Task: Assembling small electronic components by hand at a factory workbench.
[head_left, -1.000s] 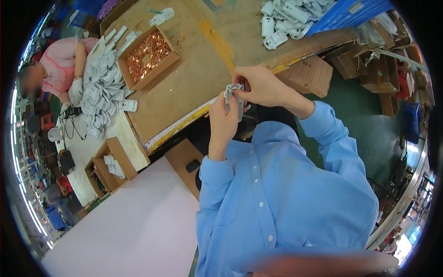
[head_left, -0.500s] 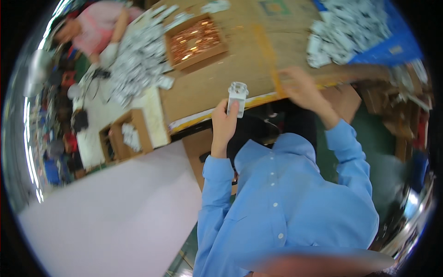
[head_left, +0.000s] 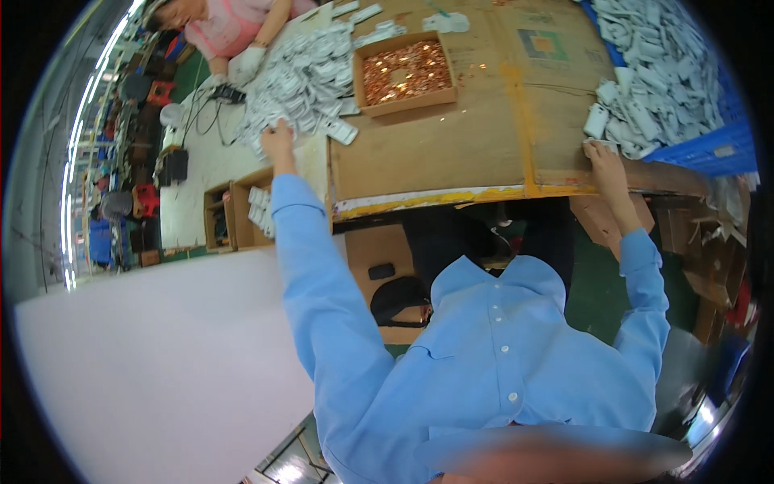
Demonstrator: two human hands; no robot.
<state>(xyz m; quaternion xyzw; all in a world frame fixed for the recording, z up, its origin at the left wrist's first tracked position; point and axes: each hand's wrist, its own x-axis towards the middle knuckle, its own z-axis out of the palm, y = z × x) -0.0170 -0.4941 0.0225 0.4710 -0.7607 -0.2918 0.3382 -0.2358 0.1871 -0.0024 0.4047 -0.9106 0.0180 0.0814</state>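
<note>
While white parts [head_left: 302, 85] flank the copper-filled carton [head_left: 413, 103], left hand [head_left: 280, 145] touches leftward ones, right hand [head_left: 607, 167] rightward; grips I can't tell.

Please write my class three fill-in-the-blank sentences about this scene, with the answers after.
The left hand is at the pile of white parts nearest the co-worker's white ____.
The right hand is at a second pile, beside a crate coloured ____.
A box of copper-coloured pieces stands ____ the two piles.

Missing words: gloves; blue; between.
</note>
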